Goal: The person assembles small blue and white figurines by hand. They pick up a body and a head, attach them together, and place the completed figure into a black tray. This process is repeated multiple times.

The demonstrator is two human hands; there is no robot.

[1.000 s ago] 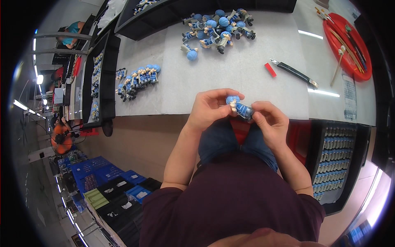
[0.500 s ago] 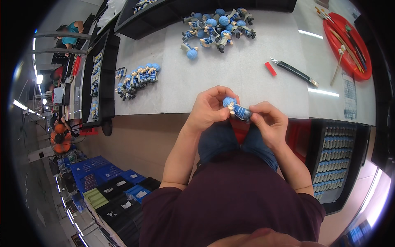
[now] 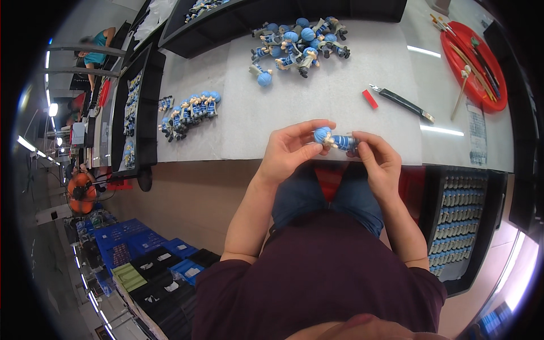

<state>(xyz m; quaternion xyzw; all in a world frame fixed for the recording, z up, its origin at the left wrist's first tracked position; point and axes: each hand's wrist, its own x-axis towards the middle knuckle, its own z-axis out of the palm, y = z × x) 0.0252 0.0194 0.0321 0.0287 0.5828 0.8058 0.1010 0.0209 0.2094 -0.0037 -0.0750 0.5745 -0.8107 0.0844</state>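
Between my two hands, over the table's near edge, lies a small figurine (image 3: 341,141) with a round blue head and a blue-and-white striped body. My left hand (image 3: 289,148) is closed on its head end, thumb below and fingers above. The fingers of my right hand (image 3: 378,160) pinch the dark foot end. Beyond my hands, a loose pile of similar figurines (image 3: 300,45) lies on the white table sheet (image 3: 243,119), one a little apart at the near left. More stand or lean in a tight row (image 3: 190,113) to the left.
On the right are a black utility knife (image 3: 405,103), a red block (image 3: 370,99) and a red tray (image 3: 493,99) of brushes. Black trays with figurines stand at left (image 3: 148,107) and lower right (image 3: 479,249); another black tray (image 3: 272,21) borders the back. Someone works at far left.
Both hands have shifted slightly right with the figurine. It has turned from a slant to nearly level, its striped body now facing up more. The view has shifted a little.
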